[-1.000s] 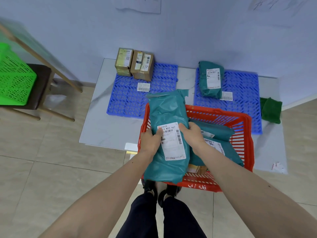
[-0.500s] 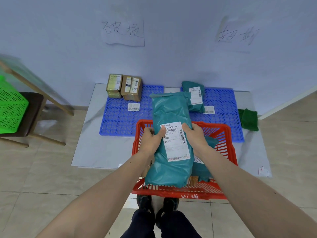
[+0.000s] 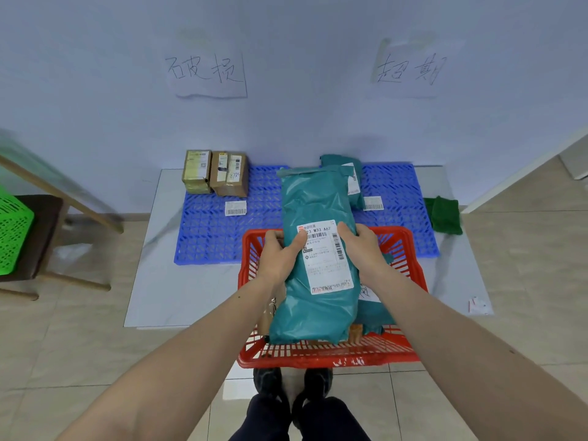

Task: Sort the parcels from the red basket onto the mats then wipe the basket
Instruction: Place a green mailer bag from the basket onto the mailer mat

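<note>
A long teal parcel bag (image 3: pixel 318 205) with a white shipping label is held upright above the red basket (image 3: pixel 331 356). My left hand (image 3: pixel 280 256) grips its left edge and my right hand (image 3: pixel 362 249) grips its right edge, thumbs on the label. More teal bags (image 3: pixel 375 313) and a brown parcel lie in the basket, mostly hidden. Two cardboard boxes (image 3: pixel 216 173) stand on the left blue mat (image 3: pixel 210 237). A teal bag (image 3: pixel 353 173) lies on the right blue mat (image 3: pixel 401 192), half hidden behind the held one.
A green cloth (image 3: pixel 445 214) lies right of the mats on the grey board (image 3: pixel 178 291). Two handwritten paper signs (image 3: pixel 206 71) hang on the wall above the mats. A green crate (image 3: pixel 12 230) sits on a wooden stool at left. My shoes are below the basket.
My view has tilted up, showing the wall signs. Both hands keep their hold on the teal parcel, which has risen a little over the basket toward the mats.
</note>
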`<state>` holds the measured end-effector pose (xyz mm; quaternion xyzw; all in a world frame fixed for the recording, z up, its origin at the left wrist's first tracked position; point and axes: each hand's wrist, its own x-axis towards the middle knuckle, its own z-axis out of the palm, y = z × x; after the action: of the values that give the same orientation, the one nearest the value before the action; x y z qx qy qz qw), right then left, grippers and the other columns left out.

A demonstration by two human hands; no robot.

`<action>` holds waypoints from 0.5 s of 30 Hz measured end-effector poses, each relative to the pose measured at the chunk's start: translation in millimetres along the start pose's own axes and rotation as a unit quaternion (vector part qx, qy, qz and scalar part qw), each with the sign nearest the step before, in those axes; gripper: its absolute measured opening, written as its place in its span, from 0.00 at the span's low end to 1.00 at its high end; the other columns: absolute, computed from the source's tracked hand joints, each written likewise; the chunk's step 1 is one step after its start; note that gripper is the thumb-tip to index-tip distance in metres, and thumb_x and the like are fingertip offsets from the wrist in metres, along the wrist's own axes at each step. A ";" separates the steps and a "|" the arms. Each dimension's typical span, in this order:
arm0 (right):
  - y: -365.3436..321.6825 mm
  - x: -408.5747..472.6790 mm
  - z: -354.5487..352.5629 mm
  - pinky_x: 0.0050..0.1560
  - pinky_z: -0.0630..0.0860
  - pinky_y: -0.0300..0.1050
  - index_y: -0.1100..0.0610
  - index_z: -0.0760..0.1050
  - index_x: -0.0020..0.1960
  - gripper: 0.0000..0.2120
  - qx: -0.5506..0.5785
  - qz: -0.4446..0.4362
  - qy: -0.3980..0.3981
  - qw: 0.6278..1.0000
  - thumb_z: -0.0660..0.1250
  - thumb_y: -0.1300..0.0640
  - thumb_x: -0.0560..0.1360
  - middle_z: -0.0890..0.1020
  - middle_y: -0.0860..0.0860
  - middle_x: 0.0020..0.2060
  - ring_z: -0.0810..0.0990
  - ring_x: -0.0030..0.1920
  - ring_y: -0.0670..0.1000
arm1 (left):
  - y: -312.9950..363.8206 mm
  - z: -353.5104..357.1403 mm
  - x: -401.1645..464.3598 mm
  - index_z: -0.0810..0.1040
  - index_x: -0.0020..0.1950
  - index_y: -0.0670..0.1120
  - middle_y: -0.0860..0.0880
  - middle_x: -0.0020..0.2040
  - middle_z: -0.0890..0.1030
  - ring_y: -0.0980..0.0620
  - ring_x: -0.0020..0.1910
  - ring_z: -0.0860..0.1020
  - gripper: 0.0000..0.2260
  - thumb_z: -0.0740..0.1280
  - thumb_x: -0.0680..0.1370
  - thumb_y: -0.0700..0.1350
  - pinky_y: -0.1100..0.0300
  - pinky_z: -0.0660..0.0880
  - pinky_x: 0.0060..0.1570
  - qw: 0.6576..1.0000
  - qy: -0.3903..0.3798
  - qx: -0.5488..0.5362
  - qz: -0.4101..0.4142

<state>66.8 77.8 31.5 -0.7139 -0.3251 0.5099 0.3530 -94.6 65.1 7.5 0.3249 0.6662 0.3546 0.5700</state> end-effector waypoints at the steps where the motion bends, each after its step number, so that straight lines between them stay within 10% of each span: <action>1: 0.5 0.7 -1.3 0.53 0.79 0.52 0.56 0.75 0.51 0.09 0.000 0.002 0.001 1.000 0.64 0.50 0.79 0.83 0.53 0.47 0.82 0.48 0.53 | -1.8 0.9 3.1 0.71 0.56 0.47 0.48 0.53 0.81 0.51 0.52 0.81 0.21 0.73 0.73 0.58 0.53 0.78 0.56 1.000 -0.003 0.004 0.003; 15: 7.2 27.7 -81.3 0.53 0.81 0.51 0.56 0.73 0.59 0.18 0.017 -0.006 -0.001 1.000 0.70 0.46 0.75 0.83 0.52 0.52 0.83 0.50 0.51 | 5.3 93.4 -1.4 0.71 0.53 0.48 0.46 0.51 0.82 0.49 0.51 0.82 0.25 0.74 0.67 0.62 0.51 0.79 0.53 1.000 -0.011 -0.026 0.007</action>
<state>152.9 82.7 30.5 -0.7055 -0.3208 0.5137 0.3680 -1.8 76.3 3.4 0.3179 0.6483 0.3722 0.5832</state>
